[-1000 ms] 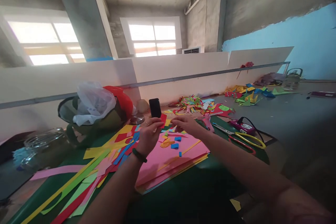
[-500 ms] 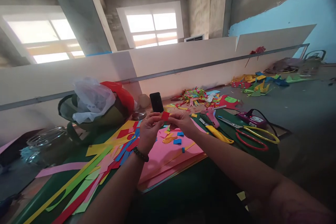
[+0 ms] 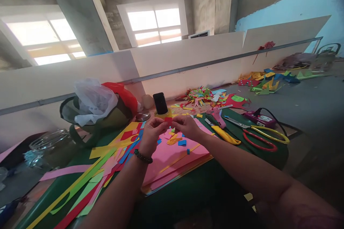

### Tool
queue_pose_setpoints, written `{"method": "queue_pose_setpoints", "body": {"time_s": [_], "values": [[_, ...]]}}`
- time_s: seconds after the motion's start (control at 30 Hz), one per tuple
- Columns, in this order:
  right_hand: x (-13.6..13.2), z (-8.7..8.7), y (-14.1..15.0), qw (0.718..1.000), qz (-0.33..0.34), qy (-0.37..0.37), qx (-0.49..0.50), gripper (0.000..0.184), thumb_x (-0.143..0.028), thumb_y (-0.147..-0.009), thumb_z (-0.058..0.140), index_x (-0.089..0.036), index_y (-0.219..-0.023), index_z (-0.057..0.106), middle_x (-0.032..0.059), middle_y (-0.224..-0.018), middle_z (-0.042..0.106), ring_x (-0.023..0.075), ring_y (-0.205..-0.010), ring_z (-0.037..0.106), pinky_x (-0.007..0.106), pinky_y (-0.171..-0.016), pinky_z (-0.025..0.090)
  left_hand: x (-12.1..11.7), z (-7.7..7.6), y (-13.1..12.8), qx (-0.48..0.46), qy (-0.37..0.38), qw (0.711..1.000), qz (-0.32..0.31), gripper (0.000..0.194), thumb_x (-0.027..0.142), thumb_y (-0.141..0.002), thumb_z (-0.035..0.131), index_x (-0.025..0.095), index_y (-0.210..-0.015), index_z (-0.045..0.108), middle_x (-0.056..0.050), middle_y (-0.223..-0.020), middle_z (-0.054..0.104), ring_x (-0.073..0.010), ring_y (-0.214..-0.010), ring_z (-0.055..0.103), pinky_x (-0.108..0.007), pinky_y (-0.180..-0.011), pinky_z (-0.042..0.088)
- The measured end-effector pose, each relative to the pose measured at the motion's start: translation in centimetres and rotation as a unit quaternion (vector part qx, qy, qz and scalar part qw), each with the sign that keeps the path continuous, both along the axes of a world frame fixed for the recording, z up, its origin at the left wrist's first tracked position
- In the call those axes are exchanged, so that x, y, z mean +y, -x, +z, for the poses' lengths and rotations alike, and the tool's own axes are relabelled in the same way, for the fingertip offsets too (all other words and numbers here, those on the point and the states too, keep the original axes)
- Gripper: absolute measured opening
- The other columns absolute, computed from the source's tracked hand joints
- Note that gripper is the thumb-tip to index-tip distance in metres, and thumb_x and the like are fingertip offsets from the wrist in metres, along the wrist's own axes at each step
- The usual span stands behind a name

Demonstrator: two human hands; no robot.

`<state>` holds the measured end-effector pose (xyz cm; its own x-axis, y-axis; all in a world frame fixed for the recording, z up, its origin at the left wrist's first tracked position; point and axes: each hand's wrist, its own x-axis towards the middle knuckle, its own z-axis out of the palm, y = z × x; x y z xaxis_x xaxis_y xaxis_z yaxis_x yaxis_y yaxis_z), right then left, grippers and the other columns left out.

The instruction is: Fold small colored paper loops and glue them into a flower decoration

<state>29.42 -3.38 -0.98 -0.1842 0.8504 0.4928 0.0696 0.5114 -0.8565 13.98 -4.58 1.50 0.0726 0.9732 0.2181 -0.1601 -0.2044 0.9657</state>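
Observation:
A small piece of red paper [image 3: 168,120] is pinched between both hands above the far edge of a stack of pink paper [image 3: 172,164]. My left hand [image 3: 152,132] grips its left side between thumb and fingers. On the other side, my right hand [image 3: 186,126] closes on the paper with thumb and fingertips. Below the hands, little blue paper pieces [image 3: 182,143] and orange scraps [image 3: 174,141] lie on the pink sheet. Just behind the hands a black phone [image 3: 160,103] stands upright by a yellow roll-like object [image 3: 161,115].
Right of the paper lie a yellow-handled knife [image 3: 225,136], a pink glue gun [image 3: 216,114] and large scissors [image 3: 258,134]. Coloured paper strips [image 3: 80,180] spread at left, near a glass jar [image 3: 49,146] and a bag [image 3: 107,114]. Paper scraps [image 3: 200,96] are heaped behind.
Both hands have drawn together around the red paper, which has tilted and now shows less of its face. The view has swung, bringing the yellow-handled knife out from behind my right arm.

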Motion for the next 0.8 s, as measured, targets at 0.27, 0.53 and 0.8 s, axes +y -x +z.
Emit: {"method": "queue_pose_setpoints", "body": {"time_s": [0.27,0.53,0.8], "values": [[-0.14,0.07,-0.02,1.000,-0.005,-0.005,-0.001,0.017,-0.032,-0.075,0.061,-0.017,-0.069,0.064,-0.0024,-0.057,0.057,0.0100,-0.049,0.056,0.021,-0.048,0.044,-0.28,0.32,-0.08,-0.005,0.006,1.000,-0.005,0.045,0.033,-0.043,0.088,0.018,-0.066,0.053,0.004,-0.059,0.063,-0.0097,-0.057,0.058,-0.022,-0.058,0.044],[-0.18,-0.01,0.00,1.000,0.008,-0.013,-0.005,0.018,-0.034,-0.075,0.060,-0.016,-0.071,0.065,-0.0020,-0.059,0.058,0.0100,-0.051,0.056,0.022,-0.049,0.045,-0.34,0.58,-0.07,0.010,0.005,1.000,0.016,0.052,0.036,-0.041,0.088,0.019,-0.076,0.053,0.006,-0.061,0.061,-0.0102,-0.055,0.059,-0.022,-0.054,0.041],[-0.52,0.50,-0.34,0.999,-0.022,-0.020,0.045,0.024,-0.028,-0.068,0.065,-0.019,-0.089,0.056,0.0010,-0.079,0.064,0.0147,-0.074,0.062,0.027,-0.064,0.050,-0.32,0.29,-0.24,0.040,-0.020,0.999,-0.009,0.050,0.032,-0.045,0.085,0.019,-0.081,0.053,0.006,-0.063,0.061,-0.0104,-0.055,0.057,-0.023,-0.054,0.041]]}}
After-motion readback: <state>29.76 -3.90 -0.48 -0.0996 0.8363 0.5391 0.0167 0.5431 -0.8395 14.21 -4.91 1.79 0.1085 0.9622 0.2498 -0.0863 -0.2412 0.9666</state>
